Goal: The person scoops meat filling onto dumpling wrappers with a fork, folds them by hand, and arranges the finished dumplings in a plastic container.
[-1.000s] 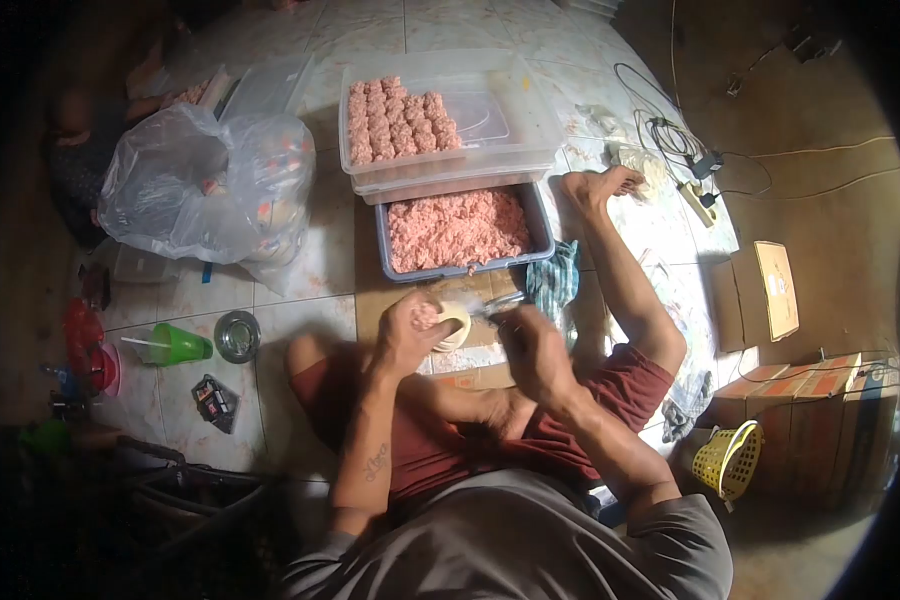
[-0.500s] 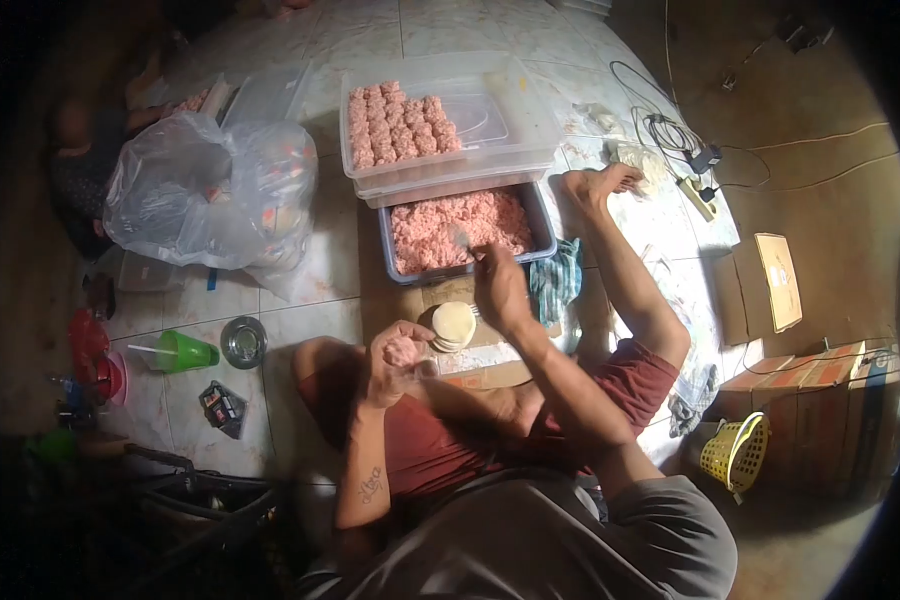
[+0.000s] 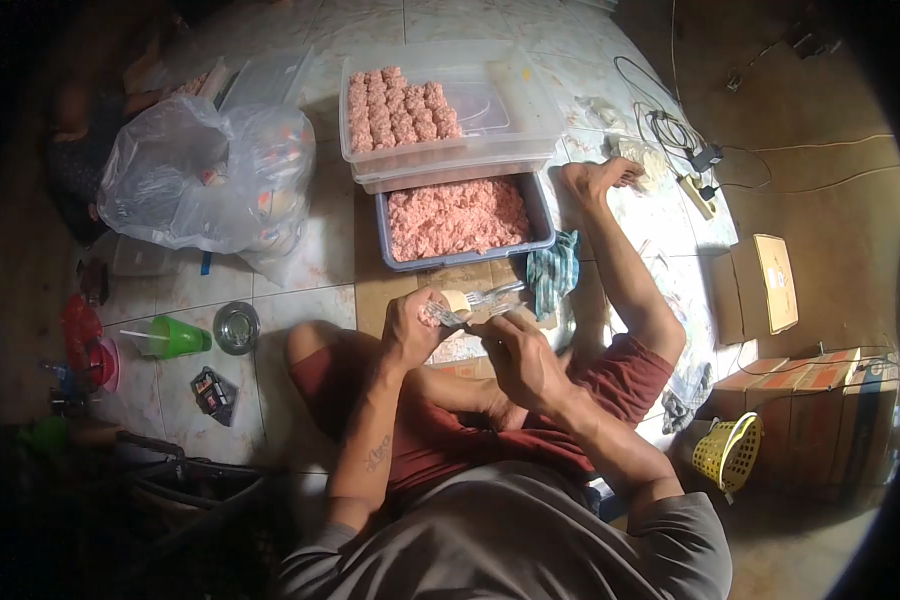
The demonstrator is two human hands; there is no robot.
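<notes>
My left hand (image 3: 413, 328) is closed around a clump of pink minced filling (image 3: 427, 316); a pale wrapper under it is mostly hidden by the fingers. My right hand (image 3: 522, 352) grips a fork (image 3: 450, 317), its tines pressed against the filling in my left hand. Just behind the hands, a stack of round pale wrappers (image 3: 457, 299) is partly covered by them. Another fork (image 3: 490, 294) lies beside the stack. Further off, a grey-blue tub (image 3: 382, 232) holds a mass of pink mince (image 3: 458, 218).
Beyond the tub, stacked clear plastic boxes (image 3: 525, 110) hold rows of filled pieces (image 3: 400, 108). A striped cloth (image 3: 553, 273) lies right of the wrappers. At left are a large plastic bag (image 3: 170, 185), a green cup (image 3: 182, 337) and a glass ashtray (image 3: 237, 328). Another person sits far left.
My right hand has come back from the tub with the fork, toward me and down to my left hand. My left hand has risen slightly rightward and closed more around the filling.
</notes>
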